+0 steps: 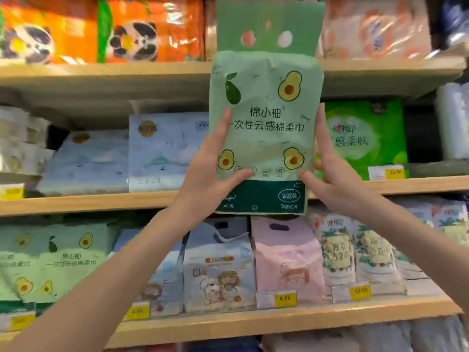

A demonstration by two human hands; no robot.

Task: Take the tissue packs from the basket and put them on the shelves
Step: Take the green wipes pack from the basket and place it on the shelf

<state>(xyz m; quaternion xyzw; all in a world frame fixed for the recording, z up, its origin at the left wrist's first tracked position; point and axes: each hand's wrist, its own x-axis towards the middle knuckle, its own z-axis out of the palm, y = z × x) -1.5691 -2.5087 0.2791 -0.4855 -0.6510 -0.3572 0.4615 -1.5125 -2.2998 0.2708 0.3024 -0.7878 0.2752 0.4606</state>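
Note:
I hold a tall pale green tissue pack (266,118) with avocado pictures and a dark green base upright in front of the shelves. My left hand (213,163) grips its left side with the thumb across the front. My right hand (327,161) clasps its right side the same way. The pack's handle flap reaches up over the top shelf (127,69). Its base hangs level with the middle shelf (101,200). The basket is out of view.
Matching avocado packs (50,265) stand at the left of the lower shelf (253,318), beside blue, pink (286,260) and patterned packs. Pale blue packs (157,153) and a bright green pack (365,138) fill the middle shelf. Orange panda packs (142,29) line the top shelf.

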